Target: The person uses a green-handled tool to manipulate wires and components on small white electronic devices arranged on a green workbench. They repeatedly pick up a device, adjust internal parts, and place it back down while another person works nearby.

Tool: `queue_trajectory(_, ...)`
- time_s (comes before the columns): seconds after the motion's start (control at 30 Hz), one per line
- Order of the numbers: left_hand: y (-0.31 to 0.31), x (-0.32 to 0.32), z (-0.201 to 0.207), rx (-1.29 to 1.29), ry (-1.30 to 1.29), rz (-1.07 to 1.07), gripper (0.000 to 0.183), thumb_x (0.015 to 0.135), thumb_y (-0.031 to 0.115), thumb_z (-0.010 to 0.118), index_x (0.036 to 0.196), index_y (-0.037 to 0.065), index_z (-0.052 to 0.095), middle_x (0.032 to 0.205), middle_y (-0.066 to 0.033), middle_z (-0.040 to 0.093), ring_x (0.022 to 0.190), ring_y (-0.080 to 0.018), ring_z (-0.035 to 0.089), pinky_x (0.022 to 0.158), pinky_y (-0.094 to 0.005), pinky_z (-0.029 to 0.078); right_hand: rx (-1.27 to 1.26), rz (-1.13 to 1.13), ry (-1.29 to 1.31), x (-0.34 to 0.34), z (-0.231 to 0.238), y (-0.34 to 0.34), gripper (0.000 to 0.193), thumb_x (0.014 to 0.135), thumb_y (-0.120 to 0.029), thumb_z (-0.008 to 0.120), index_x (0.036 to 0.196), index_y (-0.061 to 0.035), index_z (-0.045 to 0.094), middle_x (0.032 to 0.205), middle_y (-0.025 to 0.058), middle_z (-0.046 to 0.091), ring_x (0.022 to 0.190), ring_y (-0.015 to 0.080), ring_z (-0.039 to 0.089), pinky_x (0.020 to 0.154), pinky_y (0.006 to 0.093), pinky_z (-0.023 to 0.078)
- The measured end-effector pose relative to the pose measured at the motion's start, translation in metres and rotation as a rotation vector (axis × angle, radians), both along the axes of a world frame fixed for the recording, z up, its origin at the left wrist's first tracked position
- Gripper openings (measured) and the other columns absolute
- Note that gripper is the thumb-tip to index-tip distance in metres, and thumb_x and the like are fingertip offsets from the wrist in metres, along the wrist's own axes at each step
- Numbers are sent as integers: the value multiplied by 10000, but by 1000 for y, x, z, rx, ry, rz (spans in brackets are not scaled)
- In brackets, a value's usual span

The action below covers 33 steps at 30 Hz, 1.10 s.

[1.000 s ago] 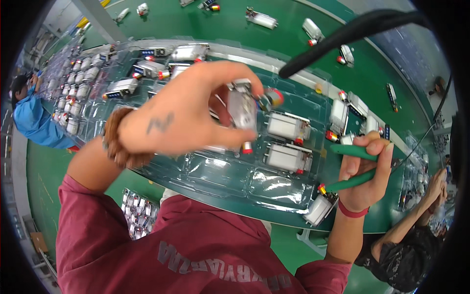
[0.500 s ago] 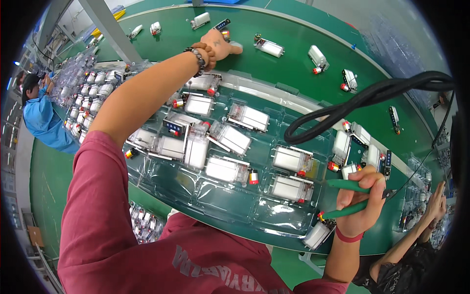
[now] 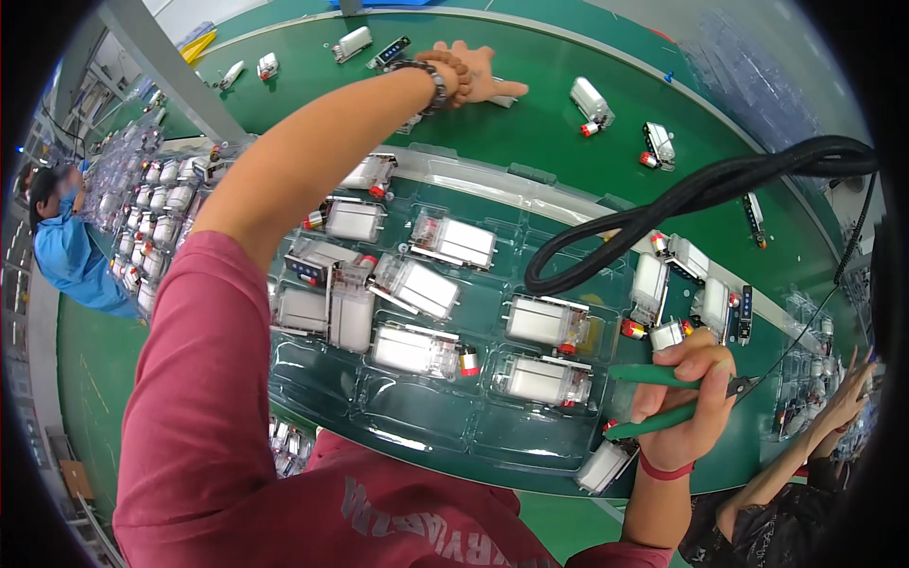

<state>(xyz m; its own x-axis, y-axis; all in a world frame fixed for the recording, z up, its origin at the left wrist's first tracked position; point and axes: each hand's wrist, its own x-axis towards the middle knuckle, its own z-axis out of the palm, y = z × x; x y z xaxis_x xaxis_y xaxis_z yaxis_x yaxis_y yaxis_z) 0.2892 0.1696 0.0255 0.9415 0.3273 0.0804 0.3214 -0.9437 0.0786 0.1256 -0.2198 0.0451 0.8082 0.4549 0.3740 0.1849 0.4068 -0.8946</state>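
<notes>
Your left hand (image 3: 481, 78) has its fingers wide over a white unit (image 3: 506, 100) on the green table (image 3: 544, 59) (contact is hidden), apparently a pick-up step calling for a closing grip, while your right hand (image 3: 689, 402) holds green-handled pliers (image 3: 655, 375) near the clear tray (image 3: 417, 417).

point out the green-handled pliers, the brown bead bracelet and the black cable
Green-handled pliers (image 3: 661, 376), head view: upper handle
Brown bead bracelet (image 3: 460, 76), head view: the beads
Black cable (image 3: 705, 186), head view: its twisted stretch
</notes>
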Motion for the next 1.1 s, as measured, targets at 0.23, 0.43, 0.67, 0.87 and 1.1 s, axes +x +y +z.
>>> queue_trajectory(0.23, 13, 58, -27, 115, 466, 6, 526, 855, 436, 653, 1232, 70, 629, 1142, -114, 629, 1006, -256, 565, 896, -378, 465, -8, 49, -50, -1, -1, 4, 337, 1067, -256, 357, 908, 16, 476, 931, 204, 523, 474, 169, 504, 395, 264, 490)
queue_trajectory(0.43, -25, -21, 8, -184, -292, -437, 587, 752, 433, 757, 1182, 61, 612, 1177, -193, 598, 1152, -337, 565, 925, -407, 523, -37, -2, -69, -2, 4, 2, 374, 1055, -287, 409, 907, 27, 547, 965, 244, 577, 543, 221, 607, 518, 323, 545)
queue_trajectory(0.67, -99, -179, 52, -960, -380, -903, 936, 726, 105, 798, 1516, 129, 295, 1444, -128, 402, 1238, -308, 500, 973, -459, 529, -84, 161, -158, 6, 20, -2, 354, 1021, -226, 445, 814, 23, 586, 966, 224, 641, 941, 334, 629, 925, 481, 459)
queue_trajectory(0.87, -130, -233, 56, -955, -333, -895, 1000, 679, -62, 727, 1543, 107, 255, 1492, -116, 305, 1371, -313, 383, 1044, -452, 480, -257, 150, -66, -3, 38, 11, 330, 1029, -231, 484, 1005, 48, 658, 853, 111, 651, 862, 222, 646, 836, 361, 492)
queue_trajectory(1.1, -152, -250, 39, -841, -484, -1010, 975, 652, -99, 715, 1524, 102, 330, 1441, -172, 375, 1353, -367, 376, 1085, -439, 393, -458, -154, -249, -15, 29, 43, 379, 898, -117, 721, 1239, -16, 592, 952, 26, 652, 810, 75, 601, 709, 230, 468)
